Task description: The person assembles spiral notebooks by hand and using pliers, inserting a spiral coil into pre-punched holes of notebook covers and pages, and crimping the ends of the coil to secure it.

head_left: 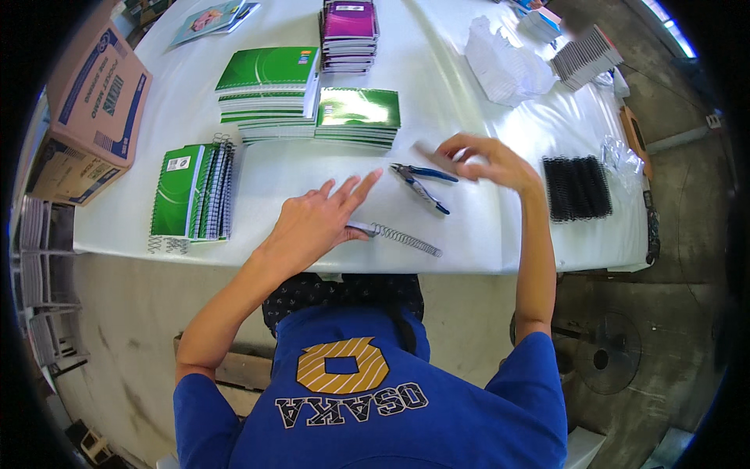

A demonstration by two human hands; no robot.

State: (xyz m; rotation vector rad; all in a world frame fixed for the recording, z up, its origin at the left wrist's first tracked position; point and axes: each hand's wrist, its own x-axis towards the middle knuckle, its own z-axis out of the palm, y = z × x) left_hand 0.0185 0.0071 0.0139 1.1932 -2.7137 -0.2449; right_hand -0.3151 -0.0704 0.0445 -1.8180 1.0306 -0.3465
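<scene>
My left hand [312, 221] lies low over the near part of the table, fingers stretched and spread. Beside its thumb is a narrow dark grey piece [361, 227], mostly hidden by the hand. A loose-ended metal spiral coil [408, 240] runs from that piece to the right along the table. My right hand [488, 162] is raised, its fingers closed on a greyish-brown flat piece [434, 158], blurred by motion. Between the hands lie blue-handled cutting pliers [423, 185], jaws toward the left. To the left stand green spiral notebooks [187, 193] with wire coils sticking out past their edges.
Beyond my hands are green notebook stacks [267, 74] [358, 117] and a purple one [349, 35]. A cardboard box [98, 94] sits left. Black coils [578, 188] lie right, near clear plastic [623, 160]. White crumpled wrapping [508, 66] and another stack [586, 57] are far right.
</scene>
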